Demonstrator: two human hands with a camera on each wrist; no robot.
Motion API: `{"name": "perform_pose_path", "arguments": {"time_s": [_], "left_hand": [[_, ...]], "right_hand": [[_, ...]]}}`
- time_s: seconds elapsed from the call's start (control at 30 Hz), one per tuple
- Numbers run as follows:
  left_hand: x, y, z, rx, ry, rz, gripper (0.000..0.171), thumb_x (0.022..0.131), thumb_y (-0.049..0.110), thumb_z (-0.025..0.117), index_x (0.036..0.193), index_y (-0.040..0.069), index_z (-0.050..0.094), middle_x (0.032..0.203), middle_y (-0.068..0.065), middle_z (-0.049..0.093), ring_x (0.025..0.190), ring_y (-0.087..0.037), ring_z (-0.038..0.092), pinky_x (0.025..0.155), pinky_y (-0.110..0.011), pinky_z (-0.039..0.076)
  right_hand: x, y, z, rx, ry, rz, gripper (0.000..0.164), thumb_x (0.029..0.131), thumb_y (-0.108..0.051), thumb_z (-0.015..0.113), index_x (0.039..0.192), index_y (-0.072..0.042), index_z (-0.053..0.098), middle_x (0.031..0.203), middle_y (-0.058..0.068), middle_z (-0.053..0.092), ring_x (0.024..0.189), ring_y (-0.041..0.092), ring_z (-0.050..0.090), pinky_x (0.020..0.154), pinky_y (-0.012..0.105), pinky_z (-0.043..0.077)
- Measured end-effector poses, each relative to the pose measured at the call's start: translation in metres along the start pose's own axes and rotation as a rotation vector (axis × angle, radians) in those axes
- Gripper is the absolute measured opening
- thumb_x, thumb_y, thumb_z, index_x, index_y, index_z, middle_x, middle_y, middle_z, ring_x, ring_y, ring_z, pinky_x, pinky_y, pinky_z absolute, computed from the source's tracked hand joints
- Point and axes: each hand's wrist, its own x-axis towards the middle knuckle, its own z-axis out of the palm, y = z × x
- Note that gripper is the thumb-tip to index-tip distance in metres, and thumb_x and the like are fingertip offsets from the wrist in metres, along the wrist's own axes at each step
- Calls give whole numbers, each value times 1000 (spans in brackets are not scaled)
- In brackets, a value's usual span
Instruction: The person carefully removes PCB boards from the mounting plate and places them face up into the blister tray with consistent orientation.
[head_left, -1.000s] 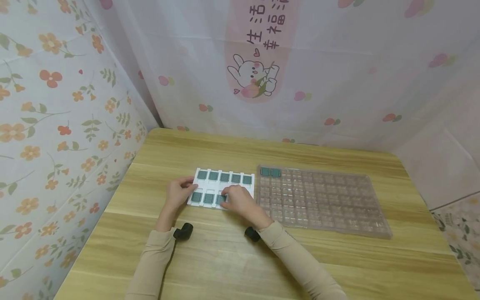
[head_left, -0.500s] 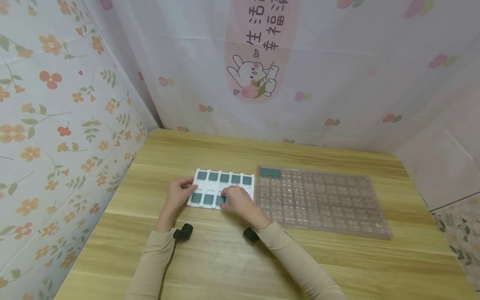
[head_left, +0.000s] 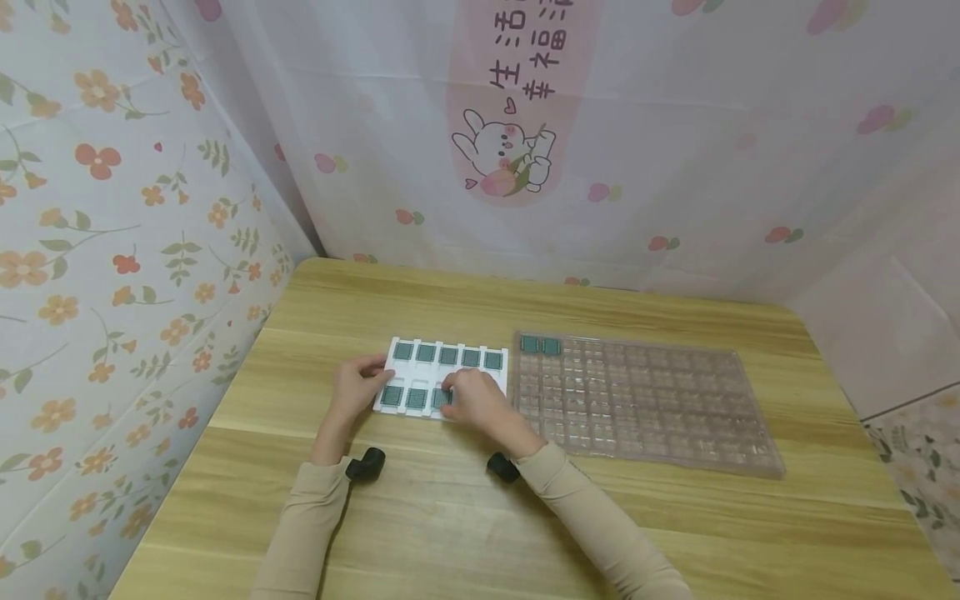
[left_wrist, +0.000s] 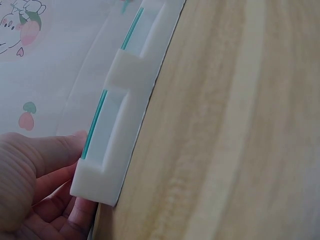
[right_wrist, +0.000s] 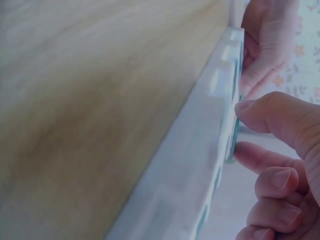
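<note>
A white tray (head_left: 410, 370) on the table holds small green circuit boards in two rows. My left hand (head_left: 360, 387) grips its left end, thumb at the top edge and fingers curled against the side. Over the front row, my right hand (head_left: 480, 402) pinches a green circuit board (right_wrist: 235, 131) between thumb and index finger. In the right wrist view this board stands slightly proud of the tray; its other fingers are curled. The right hand hides the tray's front right part in the head view.
Right of the white tray lies a larger clear plastic tray (head_left: 645, 404) with many pockets, two green boards (head_left: 541, 344) in its far left corner. Black wrist devices (head_left: 366, 465) sit under both wrists. A printed curtain (head_left: 675, 167) hangs behind the wooden table (head_left: 435, 517).
Both hands keep their places and the boards look the same; the head view shifts very slightly.
</note>
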Motion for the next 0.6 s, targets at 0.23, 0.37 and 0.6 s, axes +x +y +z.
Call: {"name": "perform_pose_path", "arguments": {"time_s": [0.23,0.37,0.6], "left_hand": [[0,-1,0,-15,-3,0,31,80,0,70,108,-10,64,93,-25,66,81,-27,61,63,-14,43],[0,-1,0,-20,-13,-17,31,80,0,69,109,-10,64,94,-25,65,81,-26,60,62,-14,43],[0,0,0,-23,-23,-3,31,80,0,69,109,-10,64,94,-25,65,82,-28,61,61,-15,43]], "right_hand": [[-2,4,-9,31,18,15,25,74,-14,75,94,0,70,92,11,70,59,11,49,62,26,48],[-3,7,-12,21,46,-3,24,73,-13,76,93,0,71,93,12,70,69,16,60,67,30,51],[-6,15,-18,22,40,16,25,74,-14,76,94,0,70,95,13,70,58,11,50,59,25,46]]}}
